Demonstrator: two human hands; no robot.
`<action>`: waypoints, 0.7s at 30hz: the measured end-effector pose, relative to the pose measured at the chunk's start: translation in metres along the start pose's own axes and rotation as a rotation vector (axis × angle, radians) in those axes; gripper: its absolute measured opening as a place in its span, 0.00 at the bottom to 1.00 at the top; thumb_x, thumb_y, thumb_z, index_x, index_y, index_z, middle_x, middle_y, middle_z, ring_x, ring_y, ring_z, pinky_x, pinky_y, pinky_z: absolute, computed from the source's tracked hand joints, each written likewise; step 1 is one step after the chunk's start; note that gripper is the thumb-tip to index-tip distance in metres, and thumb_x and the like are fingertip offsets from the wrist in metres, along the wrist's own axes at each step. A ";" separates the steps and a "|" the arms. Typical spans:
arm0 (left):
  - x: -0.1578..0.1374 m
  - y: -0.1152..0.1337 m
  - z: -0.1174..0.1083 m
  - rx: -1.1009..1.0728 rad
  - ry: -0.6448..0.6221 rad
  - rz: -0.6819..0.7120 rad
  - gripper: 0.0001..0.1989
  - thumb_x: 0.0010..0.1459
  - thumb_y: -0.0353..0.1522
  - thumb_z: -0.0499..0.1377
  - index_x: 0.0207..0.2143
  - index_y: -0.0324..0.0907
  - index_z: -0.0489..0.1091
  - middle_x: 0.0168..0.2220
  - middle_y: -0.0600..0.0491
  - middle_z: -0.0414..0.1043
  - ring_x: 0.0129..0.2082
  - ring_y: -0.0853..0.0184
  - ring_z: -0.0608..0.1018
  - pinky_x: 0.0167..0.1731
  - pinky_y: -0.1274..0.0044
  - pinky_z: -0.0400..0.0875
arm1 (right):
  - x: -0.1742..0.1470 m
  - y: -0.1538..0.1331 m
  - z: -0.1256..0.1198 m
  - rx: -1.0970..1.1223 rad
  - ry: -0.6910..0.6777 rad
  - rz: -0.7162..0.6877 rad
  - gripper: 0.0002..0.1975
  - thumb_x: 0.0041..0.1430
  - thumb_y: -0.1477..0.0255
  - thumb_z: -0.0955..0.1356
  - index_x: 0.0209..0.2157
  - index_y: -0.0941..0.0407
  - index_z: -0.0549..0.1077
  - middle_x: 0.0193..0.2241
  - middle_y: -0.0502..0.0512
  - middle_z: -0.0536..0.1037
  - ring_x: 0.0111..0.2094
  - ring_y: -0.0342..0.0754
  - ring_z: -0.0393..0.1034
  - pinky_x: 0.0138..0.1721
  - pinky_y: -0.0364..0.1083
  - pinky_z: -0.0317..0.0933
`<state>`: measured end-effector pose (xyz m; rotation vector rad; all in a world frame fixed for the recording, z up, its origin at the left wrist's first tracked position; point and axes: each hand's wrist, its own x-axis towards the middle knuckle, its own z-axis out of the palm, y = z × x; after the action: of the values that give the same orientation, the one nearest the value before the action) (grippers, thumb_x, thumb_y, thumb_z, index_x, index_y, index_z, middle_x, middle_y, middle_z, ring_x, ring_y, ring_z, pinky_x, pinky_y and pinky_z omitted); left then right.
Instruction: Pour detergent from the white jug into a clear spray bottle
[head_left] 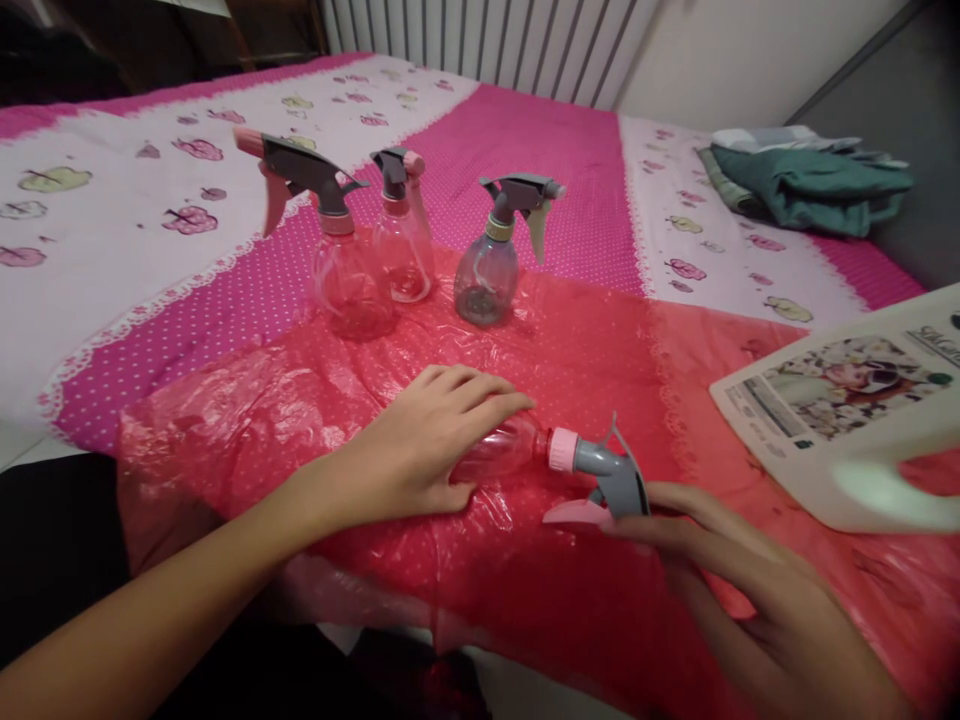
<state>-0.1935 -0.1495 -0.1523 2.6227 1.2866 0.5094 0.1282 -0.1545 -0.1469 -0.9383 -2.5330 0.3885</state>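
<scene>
A clear pink spray bottle (501, 452) lies on its side on a red plastic sheet (247, 410), its neck pointing right. My left hand (431, 435) is wrapped over its body from above. At the other end, the fingers of my right hand (739, 570) pinch the grey spray head (619, 480). The pink collar (562, 450) sits at the bottle's neck, and the pink trigger (577, 513) faces toward me. Part of the bottle's body is hidden under my left hand.
Two pink spray bottles (352, 285) (405, 250) and a grey one (486, 275) stand upright behind my hands. To the right, a large white jug (832, 480) with a printed label leans at an angle. Folded clothes (810, 185) lie farther back on the patterned bedspread (547, 160).
</scene>
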 end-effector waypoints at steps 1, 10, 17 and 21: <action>0.000 0.001 0.000 0.008 -0.001 -0.003 0.37 0.52 0.29 0.64 0.65 0.40 0.61 0.61 0.43 0.69 0.56 0.50 0.71 0.56 0.60 0.64 | 0.000 0.000 0.001 -0.035 0.033 0.012 0.14 0.70 0.74 0.62 0.50 0.43 0.74 0.51 0.44 0.77 0.52 0.37 0.74 0.51 0.35 0.68; 0.000 0.006 0.002 0.019 -0.006 -0.037 0.37 0.52 0.29 0.66 0.65 0.40 0.62 0.60 0.44 0.68 0.56 0.51 0.69 0.57 0.60 0.63 | 0.004 -0.002 0.022 -0.254 0.109 0.115 0.18 0.73 0.68 0.60 0.59 0.50 0.71 0.64 0.55 0.69 0.60 0.56 0.69 0.53 0.55 0.69; 0.000 0.010 0.000 0.067 -0.024 -0.029 0.37 0.53 0.28 0.66 0.65 0.40 0.62 0.61 0.43 0.69 0.56 0.51 0.70 0.57 0.61 0.64 | 0.013 -0.014 0.035 -0.038 0.189 0.252 0.18 0.73 0.66 0.62 0.60 0.48 0.71 0.75 0.52 0.47 0.69 0.56 0.59 0.62 0.55 0.67; 0.000 0.011 -0.001 0.076 -0.031 -0.005 0.37 0.52 0.28 0.66 0.65 0.39 0.62 0.61 0.43 0.69 0.56 0.50 0.70 0.57 0.61 0.63 | 0.009 -0.013 0.042 0.156 0.160 0.389 0.21 0.74 0.62 0.62 0.64 0.45 0.70 0.76 0.48 0.44 0.75 0.57 0.47 0.71 0.59 0.55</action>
<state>-0.1863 -0.1562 -0.1478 2.6771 1.3275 0.4261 0.0954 -0.1628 -0.1759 -1.3427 -2.1383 0.5897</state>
